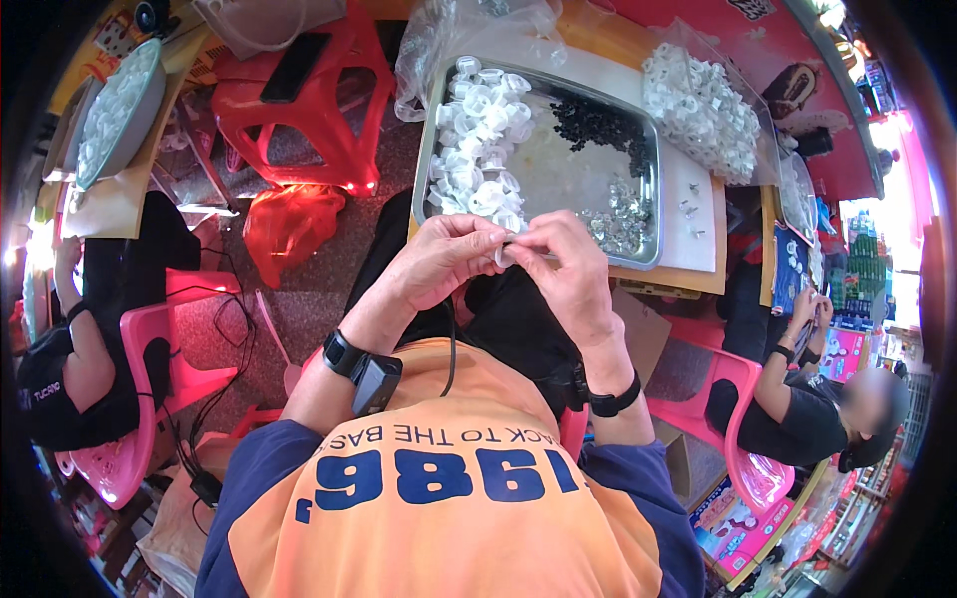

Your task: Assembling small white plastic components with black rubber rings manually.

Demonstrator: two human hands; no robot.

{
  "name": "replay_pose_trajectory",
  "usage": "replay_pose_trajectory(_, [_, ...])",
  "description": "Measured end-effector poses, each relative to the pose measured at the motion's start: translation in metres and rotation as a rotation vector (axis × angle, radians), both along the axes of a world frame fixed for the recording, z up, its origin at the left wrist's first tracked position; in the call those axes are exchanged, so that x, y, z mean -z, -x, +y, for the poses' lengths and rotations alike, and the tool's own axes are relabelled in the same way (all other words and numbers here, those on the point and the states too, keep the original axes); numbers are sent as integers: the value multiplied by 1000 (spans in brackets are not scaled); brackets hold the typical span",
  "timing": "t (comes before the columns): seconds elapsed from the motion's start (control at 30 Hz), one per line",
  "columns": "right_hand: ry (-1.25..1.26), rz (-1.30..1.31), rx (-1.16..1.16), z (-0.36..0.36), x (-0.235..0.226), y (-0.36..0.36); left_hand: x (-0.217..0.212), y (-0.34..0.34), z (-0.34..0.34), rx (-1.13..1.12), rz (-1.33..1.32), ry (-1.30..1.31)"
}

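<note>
My left hand (444,261) and my right hand (566,274) meet in front of the tray's near edge. Thumbs and fingers of both pinch a small white plastic piece (502,256), mostly covered by the fingertips. Just beyond lies a shallow metal tray (588,179). White ring-shaped plastic parts (478,140) are heaped along its left side. Small black parts (598,128) sit at its far right, and little shiny metal or clear parts (620,214) are scattered at its near right.
A clear bag of white parts (703,105) rests right of the tray on a white board (703,239). At left stand a red stool (334,110) with a black phone (296,68), a red bag (289,229) and a bowl (125,115). People sit at both sides.
</note>
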State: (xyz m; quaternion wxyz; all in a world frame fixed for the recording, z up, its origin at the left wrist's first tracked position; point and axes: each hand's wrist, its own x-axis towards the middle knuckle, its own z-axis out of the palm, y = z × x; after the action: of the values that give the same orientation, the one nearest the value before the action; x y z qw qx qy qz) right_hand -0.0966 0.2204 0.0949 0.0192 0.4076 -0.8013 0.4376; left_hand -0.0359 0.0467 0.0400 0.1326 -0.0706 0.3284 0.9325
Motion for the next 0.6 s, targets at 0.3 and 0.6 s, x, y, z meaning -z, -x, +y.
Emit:
replay_pose_trajectory(0.3, [206,-711,222,2,3,-12,-15,1,5,-90,-29,266])
replay_pose_trajectory(0.6, [234,-449,253,-2,5,-19,-17,2,12,-172,32,626])
